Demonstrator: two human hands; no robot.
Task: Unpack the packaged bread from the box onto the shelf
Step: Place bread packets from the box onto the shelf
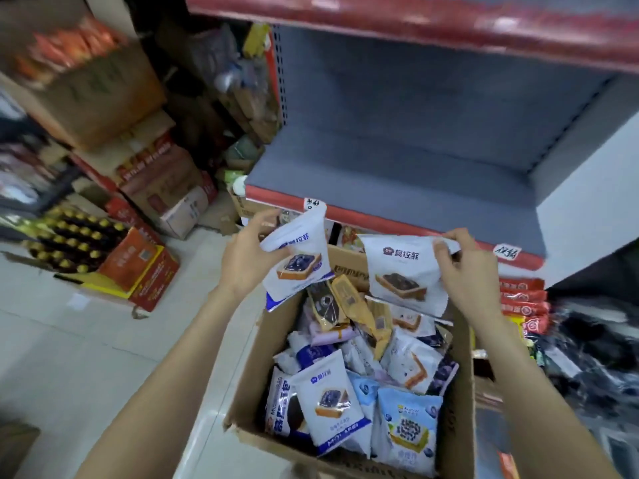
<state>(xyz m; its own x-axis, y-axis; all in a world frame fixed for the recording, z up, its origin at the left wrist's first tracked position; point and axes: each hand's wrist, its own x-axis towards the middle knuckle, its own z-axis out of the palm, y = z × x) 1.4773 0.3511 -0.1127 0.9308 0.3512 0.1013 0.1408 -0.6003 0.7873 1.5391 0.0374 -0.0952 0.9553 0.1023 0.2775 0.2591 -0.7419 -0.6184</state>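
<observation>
Where each grip closes, it takes only the flat sealed top edge of a packet: the left hand (247, 257) pinches the upper seam of one white bread packet (299, 264), and the right hand (466, 271) pinches the top corner of a second white packet (403, 271), so that both bags hang down from the fingers above the open cardboard box (242, 385). Hanging this freely from a two-finger pinch suggests they are light, and the film looks thin and glossy, likely a little slippery, so the crimped seam is the sensible place to hold. Bread inside should be soft and easily squashed; I would judge it best not to squeeze the puffed middle where the slice is printed. Below the hands the box is full of more packets (332, 406), white, blue and brownish, lying loosely over one another at all angles. Just beyond the box, the grey shelf (397, 174) with its red front strip stands bare and within reach. Off to the left, stacked cartons (103, 95) and a case of gold-capped bottles (72, 243) sit on the tiled floor
</observation>
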